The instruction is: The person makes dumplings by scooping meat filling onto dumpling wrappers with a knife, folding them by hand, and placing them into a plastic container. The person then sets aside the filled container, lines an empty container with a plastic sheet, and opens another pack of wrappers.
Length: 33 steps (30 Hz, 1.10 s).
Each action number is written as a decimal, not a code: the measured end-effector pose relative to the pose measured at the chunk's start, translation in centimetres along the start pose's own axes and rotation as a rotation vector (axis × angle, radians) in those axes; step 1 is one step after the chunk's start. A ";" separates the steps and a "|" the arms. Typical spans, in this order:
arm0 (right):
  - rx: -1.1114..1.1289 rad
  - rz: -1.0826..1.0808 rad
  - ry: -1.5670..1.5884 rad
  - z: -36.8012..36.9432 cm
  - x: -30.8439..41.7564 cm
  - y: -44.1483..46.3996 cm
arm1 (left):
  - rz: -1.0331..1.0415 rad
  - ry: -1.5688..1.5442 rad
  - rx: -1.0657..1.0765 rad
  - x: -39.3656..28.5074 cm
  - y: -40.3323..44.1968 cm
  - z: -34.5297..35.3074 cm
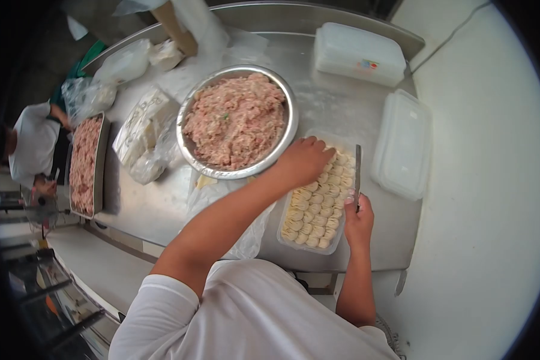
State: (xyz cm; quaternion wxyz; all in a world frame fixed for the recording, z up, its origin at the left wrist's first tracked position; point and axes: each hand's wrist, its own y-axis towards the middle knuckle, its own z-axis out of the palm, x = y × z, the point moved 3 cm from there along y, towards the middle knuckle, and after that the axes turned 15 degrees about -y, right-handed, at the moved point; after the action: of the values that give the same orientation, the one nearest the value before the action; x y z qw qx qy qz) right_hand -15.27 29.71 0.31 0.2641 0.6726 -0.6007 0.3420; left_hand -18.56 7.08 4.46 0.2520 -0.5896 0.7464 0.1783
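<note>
I see the right hand (pixel 359 223) with fingers clamped on a flat metal tool (pixel 358 171); an inward tilt could nick the dumplings (pixel 313 211) packed in the plastic tray (pixel 303 246). The left hand (pixel 305 161) bends over their far end; I can't tell whether its fingers pinch anything, but pressing could squash them. Beyond, the label (pixel 368 64) on the stacked boxes (pixel 351 49) is unreadable.

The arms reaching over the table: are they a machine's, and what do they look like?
They are a person's, bare below the sleeve. The white shirt has a plain short left sleeve ending near the elbow. The left hand and right hand wear no gloves, and I see no watch or bracelet on either wrist.
</note>
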 end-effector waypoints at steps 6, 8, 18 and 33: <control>0.037 -0.435 -0.384 -1.5 8.7 4.5 | -0.051 -0.302 -0.443 1.1 -15.7 0.2; 0.008 -0.520 -0.505 -0.3 11.1 7.0 | -0.123 -0.311 -0.482 2.5 -20.3 1.8; -0.031 -0.837 -0.644 7.6 13.5 12.2 | -0.287 -0.442 -0.563 6.1 -24.9 5.2; -0.095 -0.714 -0.630 6.1 15.3 9.4 | -0.364 -2.310 -1.187 6.6 -26.9 -1.7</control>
State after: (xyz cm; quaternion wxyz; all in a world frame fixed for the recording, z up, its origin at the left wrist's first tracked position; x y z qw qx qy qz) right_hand -23.05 14.13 7.86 0.2009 0.8950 -0.3978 -0.0185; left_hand 6.06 -5.54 2.77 0.4660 -0.2101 -0.1800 0.8404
